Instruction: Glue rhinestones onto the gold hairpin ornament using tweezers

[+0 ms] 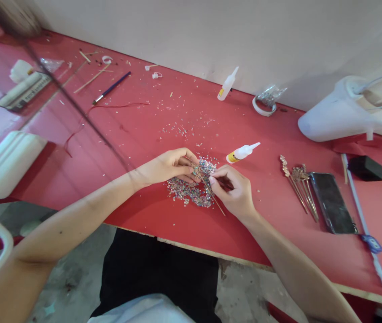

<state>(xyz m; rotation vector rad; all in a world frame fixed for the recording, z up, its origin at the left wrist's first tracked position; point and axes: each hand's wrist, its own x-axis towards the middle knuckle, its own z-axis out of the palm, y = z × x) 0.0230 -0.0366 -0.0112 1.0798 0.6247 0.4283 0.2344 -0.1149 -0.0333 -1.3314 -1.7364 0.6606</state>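
Over a pile of tiny glittering stones [191, 193], my left hand [177, 167] is closed on the ornate head of a hair stick [217, 201]. Its thin metallic shaft slants down to the right, past my other hand. My right hand [233, 188] is pinched close to the ornament, thumb against forefinger. What sits between those fingertips is too small to make out; a thin dark line runs from them toward the ornament. Just beyond the right hand, a small glue bottle [241, 153] with a yellow label lies tilted on the red table [137, 139].
Finished-looking hair sticks [300, 188] lie at right beside a phone [332, 202]. Farther back are a second glue bottle [227, 85], a tape ring [264, 106] and a white bucket-like container [342, 107]. A brush [112, 88] and a white case [7, 163] are at left.
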